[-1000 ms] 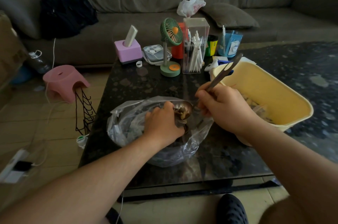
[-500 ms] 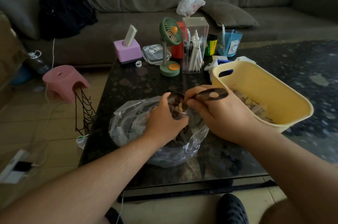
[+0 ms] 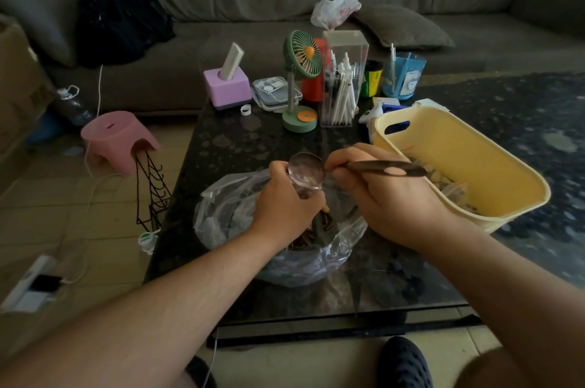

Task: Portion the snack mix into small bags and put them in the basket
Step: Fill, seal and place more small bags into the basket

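A large clear plastic bag [image 3: 228, 213] of snack mix lies open on the dark glass table [image 3: 240, 150]. Above it my left hand [image 3: 285, 210] grips a small clear bag [image 3: 319, 224] with dark seeds showing inside. My right hand [image 3: 386, 204] pinches a metal spoon [image 3: 380, 167] near its neck. The spoon's bowl is turned over at the small bag's mouth, right by my left thumb, and its handle points right. A yellow basket [image 3: 474, 147] stands just right of my right hand, with several filled small bags [image 3: 449, 185] in it.
At the table's far end stand a green desk fan [image 3: 302, 55], a clear box of pens [image 3: 343, 80], a pink tissue box [image 3: 226, 88] and a blue cup [image 3: 403, 77]. A pink stool [image 3: 117, 137] and a black wire rack [image 3: 152, 191] are on the floor to the left. A sofa runs behind.
The spoon has rotated from handle up and right to lying level, its bowl tipped over at the small bag's mouth. My left hand rose slightly with the bag.
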{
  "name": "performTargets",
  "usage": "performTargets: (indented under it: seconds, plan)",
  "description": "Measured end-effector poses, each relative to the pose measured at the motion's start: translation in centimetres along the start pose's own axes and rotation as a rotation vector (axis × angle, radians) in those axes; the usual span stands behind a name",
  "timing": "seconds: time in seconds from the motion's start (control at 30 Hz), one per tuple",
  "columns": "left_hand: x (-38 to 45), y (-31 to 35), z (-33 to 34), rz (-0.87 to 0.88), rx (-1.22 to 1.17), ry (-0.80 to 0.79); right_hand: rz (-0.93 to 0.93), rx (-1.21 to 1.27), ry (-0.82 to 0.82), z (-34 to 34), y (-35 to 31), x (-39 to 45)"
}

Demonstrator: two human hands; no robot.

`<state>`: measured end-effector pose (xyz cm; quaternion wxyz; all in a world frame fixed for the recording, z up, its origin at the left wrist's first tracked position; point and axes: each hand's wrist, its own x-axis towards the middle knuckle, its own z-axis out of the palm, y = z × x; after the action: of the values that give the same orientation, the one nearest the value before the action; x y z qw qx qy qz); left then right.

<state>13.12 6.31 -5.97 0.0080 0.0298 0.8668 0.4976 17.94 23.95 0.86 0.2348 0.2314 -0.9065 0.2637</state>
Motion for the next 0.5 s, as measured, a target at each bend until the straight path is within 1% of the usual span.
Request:
performTargets:
  seconds: [0.07,0.17,0.27,0.37,0.43,0.5]
  plan:
    - [0.0,0.1,-0.1,-0.013,-0.005,-0.005,0.064,0.019,0.026,-0.2,0.0,0.0]
    - [0.6,0.8,-0.9,-0.079,-0.063,-0.027,0.141,0.034,0.067,-0.6,0.5,0.2]
    - [1.9,2.0,-2.8,-0.133,-0.183,0.025,0.231,0.043,0.071,-0.5,1.1,0.2]
    - [2.6,2.4,-4.4,-0.119,-0.222,0.053,0.301,0.055,0.068,-0.4,1.4,0.2]
    - [2.5,2.1,-4.7,-0.082,-0.192,-0.001,0.328,0.058,0.024,-0.4,1.4,0.2]
    - [2.2,1.2,-4.3,-0.033,-0.155,-0.087,0.387,0.066,-0.083,-0.3,1.4,0.2]
